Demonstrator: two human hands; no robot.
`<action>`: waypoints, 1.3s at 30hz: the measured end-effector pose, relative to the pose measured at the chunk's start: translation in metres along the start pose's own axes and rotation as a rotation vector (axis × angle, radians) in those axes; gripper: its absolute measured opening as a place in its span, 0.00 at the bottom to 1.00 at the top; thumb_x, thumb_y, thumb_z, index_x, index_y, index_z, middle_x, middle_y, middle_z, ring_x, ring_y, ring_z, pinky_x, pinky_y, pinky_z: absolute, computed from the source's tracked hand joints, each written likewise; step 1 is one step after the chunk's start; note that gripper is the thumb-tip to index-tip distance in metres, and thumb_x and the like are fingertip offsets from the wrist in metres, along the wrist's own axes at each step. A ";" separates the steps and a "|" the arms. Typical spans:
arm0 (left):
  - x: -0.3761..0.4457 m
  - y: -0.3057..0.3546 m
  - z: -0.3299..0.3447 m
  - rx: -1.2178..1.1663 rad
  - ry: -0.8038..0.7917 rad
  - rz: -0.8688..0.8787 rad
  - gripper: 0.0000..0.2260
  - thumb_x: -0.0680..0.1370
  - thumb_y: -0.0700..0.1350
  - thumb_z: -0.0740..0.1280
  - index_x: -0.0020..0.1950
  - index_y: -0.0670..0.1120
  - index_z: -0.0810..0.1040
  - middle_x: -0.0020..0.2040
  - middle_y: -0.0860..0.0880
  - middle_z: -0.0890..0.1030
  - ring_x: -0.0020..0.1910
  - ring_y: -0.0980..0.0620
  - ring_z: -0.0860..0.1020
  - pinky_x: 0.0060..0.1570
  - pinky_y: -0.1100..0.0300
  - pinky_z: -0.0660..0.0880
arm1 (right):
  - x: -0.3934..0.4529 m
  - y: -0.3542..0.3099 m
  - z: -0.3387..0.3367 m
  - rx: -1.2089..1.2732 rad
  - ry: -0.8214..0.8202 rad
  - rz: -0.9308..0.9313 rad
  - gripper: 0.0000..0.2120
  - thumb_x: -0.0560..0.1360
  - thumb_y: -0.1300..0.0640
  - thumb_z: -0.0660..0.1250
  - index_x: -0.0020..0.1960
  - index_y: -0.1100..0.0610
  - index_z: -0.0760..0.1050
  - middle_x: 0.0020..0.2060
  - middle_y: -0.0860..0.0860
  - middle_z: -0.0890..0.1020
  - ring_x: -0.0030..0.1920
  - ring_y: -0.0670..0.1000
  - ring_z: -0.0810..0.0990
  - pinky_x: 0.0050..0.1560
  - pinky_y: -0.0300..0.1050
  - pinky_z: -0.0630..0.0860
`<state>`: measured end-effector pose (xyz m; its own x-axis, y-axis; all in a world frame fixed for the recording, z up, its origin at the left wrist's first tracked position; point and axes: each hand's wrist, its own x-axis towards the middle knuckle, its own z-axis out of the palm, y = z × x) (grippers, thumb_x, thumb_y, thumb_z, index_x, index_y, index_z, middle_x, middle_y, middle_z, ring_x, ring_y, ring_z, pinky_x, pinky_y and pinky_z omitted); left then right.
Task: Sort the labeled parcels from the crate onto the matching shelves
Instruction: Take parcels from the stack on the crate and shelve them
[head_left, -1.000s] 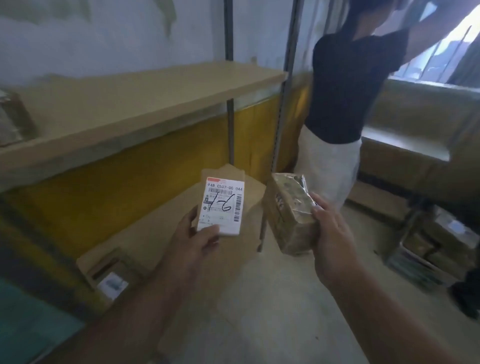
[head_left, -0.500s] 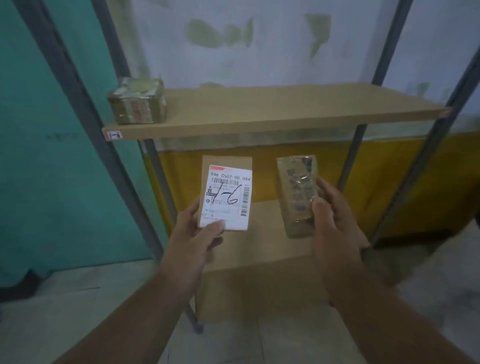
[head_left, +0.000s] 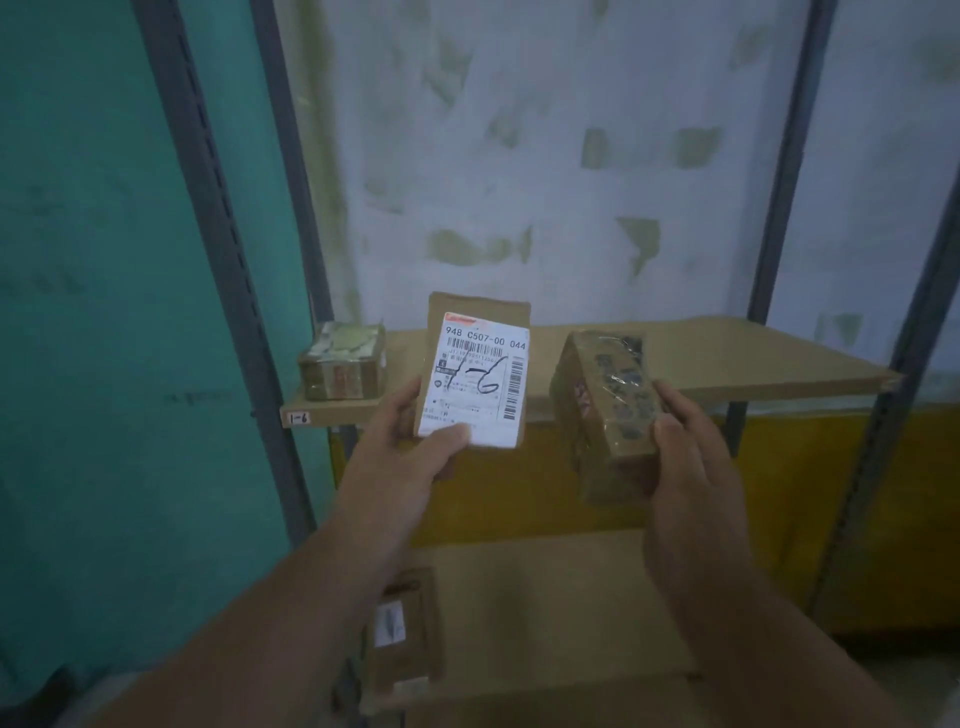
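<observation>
My left hand (head_left: 405, 447) holds a flat brown parcel (head_left: 475, 374) upright, thumb on its white label handwritten "1-6". My right hand (head_left: 685, 447) grips a brown taped box parcel (head_left: 608, 405) by its lower end, tilted. Both are held in front of the upper wooden shelf (head_left: 727, 364), whose front edge carries a small tag (head_left: 297, 417) reading "1-6". A taped box parcel (head_left: 343, 361) sits at that shelf's left end. The crate is out of view.
A lower wooden shelf (head_left: 561, 613) holds a flat brown parcel (head_left: 402, 629) with a white label at its left end. Grey metal uprights (head_left: 218, 249) frame the rack, with another upright (head_left: 779, 208) at the right. A teal wall lies left, a yellow panel (head_left: 831, 493) behind.
My view turned left from a standing person and then lifted toward the rack. Both hands kept their parcels and rose level with the upper shelf's front edge.
</observation>
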<state>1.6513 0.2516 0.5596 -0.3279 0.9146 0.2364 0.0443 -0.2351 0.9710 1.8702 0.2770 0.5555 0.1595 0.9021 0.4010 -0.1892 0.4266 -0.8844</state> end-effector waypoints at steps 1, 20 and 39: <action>0.011 0.007 0.005 0.020 0.029 -0.001 0.35 0.61 0.58 0.74 0.68 0.59 0.73 0.55 0.57 0.85 0.55 0.49 0.83 0.58 0.45 0.79 | 0.012 -0.003 0.001 -0.017 -0.004 -0.013 0.17 0.84 0.57 0.55 0.70 0.49 0.73 0.51 0.43 0.83 0.48 0.39 0.83 0.43 0.40 0.83; 0.150 0.046 0.053 0.851 0.496 -0.262 0.25 0.71 0.65 0.58 0.51 0.45 0.80 0.45 0.44 0.84 0.43 0.41 0.83 0.50 0.48 0.81 | 0.180 0.021 0.039 0.271 -0.320 0.150 0.16 0.83 0.58 0.56 0.65 0.52 0.78 0.55 0.50 0.85 0.54 0.49 0.84 0.49 0.48 0.82; 0.062 0.068 0.022 0.132 -0.167 0.125 0.35 0.62 0.47 0.78 0.66 0.66 0.73 0.59 0.53 0.83 0.58 0.51 0.82 0.57 0.52 0.80 | 0.134 -0.017 0.044 0.243 -0.773 0.521 0.26 0.76 0.42 0.63 0.68 0.56 0.76 0.62 0.57 0.82 0.61 0.61 0.81 0.61 0.63 0.76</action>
<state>1.6552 0.2995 0.6407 -0.1524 0.9254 0.3471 0.2010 -0.3148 0.9276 1.8523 0.3934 0.6351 -0.6671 0.7388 0.0951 -0.2656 -0.1166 -0.9570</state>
